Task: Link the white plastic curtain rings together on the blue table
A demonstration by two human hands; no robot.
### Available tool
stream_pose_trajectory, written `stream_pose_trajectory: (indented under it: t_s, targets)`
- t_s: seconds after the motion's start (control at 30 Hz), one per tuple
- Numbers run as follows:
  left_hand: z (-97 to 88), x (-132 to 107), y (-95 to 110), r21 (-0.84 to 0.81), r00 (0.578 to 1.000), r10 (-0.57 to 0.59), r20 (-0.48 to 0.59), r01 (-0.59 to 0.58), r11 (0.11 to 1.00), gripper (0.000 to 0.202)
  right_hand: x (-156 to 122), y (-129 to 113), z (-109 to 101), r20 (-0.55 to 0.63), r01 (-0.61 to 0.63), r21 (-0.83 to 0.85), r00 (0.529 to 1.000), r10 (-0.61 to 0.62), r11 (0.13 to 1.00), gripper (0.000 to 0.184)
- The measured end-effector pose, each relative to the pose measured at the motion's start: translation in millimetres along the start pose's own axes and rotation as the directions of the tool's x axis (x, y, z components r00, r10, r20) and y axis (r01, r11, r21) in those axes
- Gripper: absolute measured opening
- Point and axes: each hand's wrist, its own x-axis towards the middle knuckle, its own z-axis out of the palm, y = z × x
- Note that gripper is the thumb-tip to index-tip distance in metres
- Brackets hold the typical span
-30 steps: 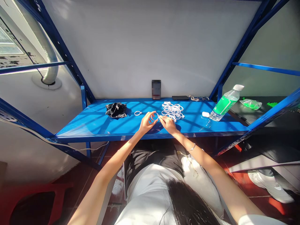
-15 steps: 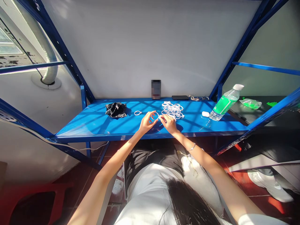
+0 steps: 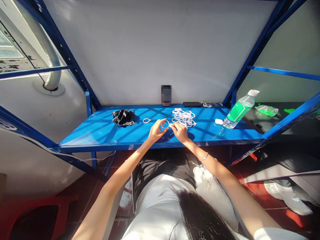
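Note:
Between my two hands, just above the front of the blue table (image 3: pixel 105 133), is a thin white ring (image 3: pixel 165 127). My left hand (image 3: pixel 156 130) curves round its left side, thumb and fingers closed on it. The fingertips of my right hand (image 3: pixel 180 131) pinch the ring's right side. Behind my right hand lies a tangled pile of similar white rings (image 3: pixel 183 116). A single white ring (image 3: pixel 147 120) with a small knob rests on the table to the left of my hands. Farther left sits a crumpled black plastic bag (image 3: pixel 123 118).
A phone (image 3: pixel 166 96) stands against the back wall, and a black phone (image 3: pixel 192 104) lies near a bundled cable (image 3: pixel 211 105). On the right a green-labelled water bottle (image 3: pixel 239 110) stands beside a white case (image 3: pixel 219 122). Blue frame posts (image 3: pixel 246 71) flank the table.

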Motion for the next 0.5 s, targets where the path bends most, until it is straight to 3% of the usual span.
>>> stream_pose_trajectory:
  t_s: [0.2,0.5]
  targets:
    - [0.4,-0.7,-1.7,-0.012,1.0,-0.005,0.009,0.005,1.0,0.046,-0.3,0.6,0.9,-0.033,0.029,-0.028,0.999,-0.029,0.999,0.039]
    - [0.8,-0.8,-2.7,-0.009,1.0,-0.002,0.009,0.002,1.0,0.046,-1.0,2.9,2.0,0.007,-0.014,-0.022,1.0,0.014,1.0,0.035]
